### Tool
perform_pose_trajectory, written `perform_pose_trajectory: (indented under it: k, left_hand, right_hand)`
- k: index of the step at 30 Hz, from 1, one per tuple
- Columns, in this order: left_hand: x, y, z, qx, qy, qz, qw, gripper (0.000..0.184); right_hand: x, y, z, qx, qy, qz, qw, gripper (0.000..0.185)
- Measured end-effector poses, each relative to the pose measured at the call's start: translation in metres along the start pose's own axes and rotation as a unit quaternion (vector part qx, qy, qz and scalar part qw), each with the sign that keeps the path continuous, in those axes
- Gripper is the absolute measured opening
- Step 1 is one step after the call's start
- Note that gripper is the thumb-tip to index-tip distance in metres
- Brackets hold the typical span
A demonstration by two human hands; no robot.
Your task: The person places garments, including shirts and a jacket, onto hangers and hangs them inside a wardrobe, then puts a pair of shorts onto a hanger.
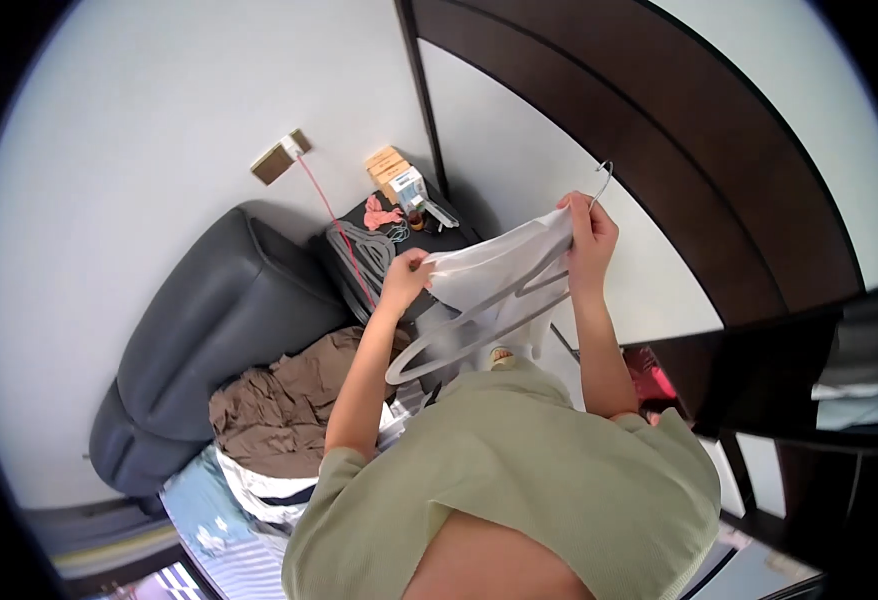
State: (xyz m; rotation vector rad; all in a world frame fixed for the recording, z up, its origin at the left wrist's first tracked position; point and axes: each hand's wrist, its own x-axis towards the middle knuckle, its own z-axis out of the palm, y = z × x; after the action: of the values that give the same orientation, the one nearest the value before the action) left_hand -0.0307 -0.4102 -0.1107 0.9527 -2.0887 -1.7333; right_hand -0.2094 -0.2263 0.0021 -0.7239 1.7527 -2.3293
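White cloth [494,272], thin and softly creased, is stretched between the person's two bare hands in the head view, in front of the body, its loose part drooping in limp folds. The left hand [406,281] has its fingertips pinched together on one corner. The right hand [589,238] is closed around the neck of a grey hanger [459,323], just below its bare, shiny wire hook [609,180]; the cloth's other end seems to be caught in the same grip, though the fingers cover the spot. The hanger's smooth, matte frame slants below the cloth, ending in a rounded corner near the left forearm.

Beyond the left arm, a padded dark headboard [194,320] bulges with a leathery sheen. Against it lies crumpled brown fabric [279,410], deeply wrinkled, on a bed with blue, patterned bedding [199,500]. On the dark nightstand [449,240] are more grey hangers [367,255], nested in curved loops, a bunched pink cloth [380,213] and small, square-edged cartons [387,172]. To the right stands a wardrobe with flat white and dark brown panels [599,75].
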Motion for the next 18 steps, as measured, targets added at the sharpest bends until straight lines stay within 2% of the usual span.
perform_pose_trajectory:
  k: [2,3,6,14,17,18]
  left_hand:
    - [0.005,0.006,-0.001,-0.173,-0.005,-0.054,0.983,0.01]
    - [0.013,0.001,-0.007,-0.213,-0.054,-0.054,0.974,0.01]
    - [0.016,0.014,-0.007,-0.363,-0.094,-0.043,0.926,0.007]
    - [0.01,0.053,0.022,-0.395,-0.068,0.009,0.916,0.008]
    - [-0.004,0.081,0.037,-0.39,-0.072,0.013,0.918,0.008]
    - [0.0,0.081,0.04,-0.347,-0.094,0.022,0.933,0.011]
  right_hand:
    - [-0.014,-0.005,-0.007,-0.026,0.036,0.002,0.999,0.023]
    - [-0.022,-0.008,-0.011,-0.039,0.053,0.004,0.998,0.023]
    - [-0.041,-0.009,-0.03,-0.069,0.108,0.033,0.991,0.024]
    - [-0.084,0.03,-0.077,-0.121,0.163,0.032,0.979,0.027]
    - [-0.1,0.04,-0.096,-0.103,0.21,0.087,0.968,0.029]
    - [-0.105,0.042,-0.103,-0.099,0.226,0.102,0.964,0.03]
